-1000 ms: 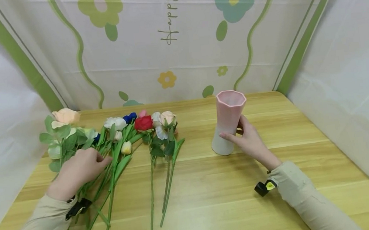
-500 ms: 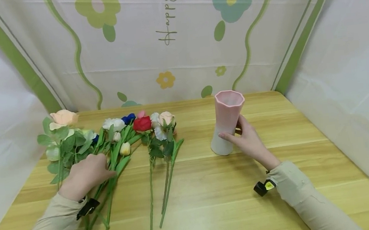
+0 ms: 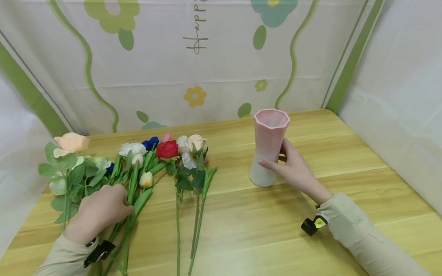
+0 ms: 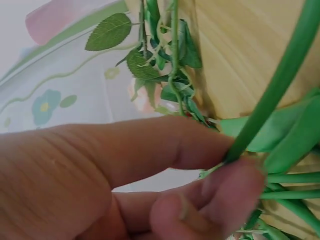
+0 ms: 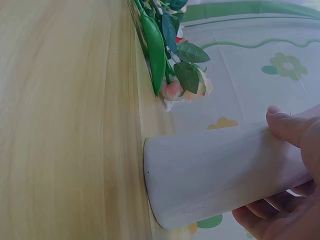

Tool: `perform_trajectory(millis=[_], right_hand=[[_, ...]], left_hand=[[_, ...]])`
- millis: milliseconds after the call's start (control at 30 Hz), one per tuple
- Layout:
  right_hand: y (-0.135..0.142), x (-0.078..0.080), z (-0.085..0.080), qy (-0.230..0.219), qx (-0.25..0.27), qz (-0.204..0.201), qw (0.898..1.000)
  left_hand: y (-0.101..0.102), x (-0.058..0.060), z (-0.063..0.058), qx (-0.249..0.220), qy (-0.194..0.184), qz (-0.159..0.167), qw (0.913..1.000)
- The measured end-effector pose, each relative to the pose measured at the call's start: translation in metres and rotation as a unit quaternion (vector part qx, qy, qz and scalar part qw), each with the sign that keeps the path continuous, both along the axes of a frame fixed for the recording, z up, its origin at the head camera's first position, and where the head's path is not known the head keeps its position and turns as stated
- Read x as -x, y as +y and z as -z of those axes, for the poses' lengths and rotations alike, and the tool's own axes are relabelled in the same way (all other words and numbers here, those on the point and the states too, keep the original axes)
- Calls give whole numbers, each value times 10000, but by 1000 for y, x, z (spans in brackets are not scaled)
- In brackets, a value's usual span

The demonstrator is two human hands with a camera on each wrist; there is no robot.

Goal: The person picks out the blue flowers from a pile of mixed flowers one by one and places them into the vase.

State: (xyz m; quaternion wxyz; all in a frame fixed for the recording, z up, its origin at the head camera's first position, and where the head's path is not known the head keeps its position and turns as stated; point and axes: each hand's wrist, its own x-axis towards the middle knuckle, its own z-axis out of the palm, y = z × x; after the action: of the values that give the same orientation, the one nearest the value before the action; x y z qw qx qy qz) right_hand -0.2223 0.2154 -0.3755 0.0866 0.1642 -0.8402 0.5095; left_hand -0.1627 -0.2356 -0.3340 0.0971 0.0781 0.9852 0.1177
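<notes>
My left hand (image 3: 101,207) is over the pile of artificial flowers at the left. In the left wrist view its thumb and finger pinch a smooth green flower stem (image 4: 280,75); the bloom on it is out of that view. A white tulip bud (image 3: 137,160) and a cream-yellow tulip (image 3: 146,180) lie just beyond this hand. My right hand (image 3: 293,166) grips a pink-to-white vase (image 3: 270,135) around its narrow middle, thumb on the near side. The vase stands upright, its base (image 5: 170,185) on the table, its wide mouth facing up.
A red rose (image 3: 167,149) and a pale peach rose (image 3: 196,143) lie mid-table, stems toward me. At far left are a large peach rose (image 3: 72,142) and leafy stems. A printed cloth (image 3: 214,67) hangs behind the wooden table (image 3: 246,233).
My left hand has shifted lower on the pile and now pinches a stem. The white tulip bud has risen slightly. My right hand keeps its hold on the vase.
</notes>
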Motion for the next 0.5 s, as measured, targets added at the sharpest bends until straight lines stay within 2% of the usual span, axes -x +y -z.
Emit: perform_trajectory(millis=[267, 500], right_hand=[[-2, -1, -4, -95, 80, -42, 9999], [-1, 0, -1, -76, 21, -14, 10000]], left_hand=[[8, -3, -8, -343, 965, 38, 9947], [21, -6, -8, -970, 1290, 133, 9868]])
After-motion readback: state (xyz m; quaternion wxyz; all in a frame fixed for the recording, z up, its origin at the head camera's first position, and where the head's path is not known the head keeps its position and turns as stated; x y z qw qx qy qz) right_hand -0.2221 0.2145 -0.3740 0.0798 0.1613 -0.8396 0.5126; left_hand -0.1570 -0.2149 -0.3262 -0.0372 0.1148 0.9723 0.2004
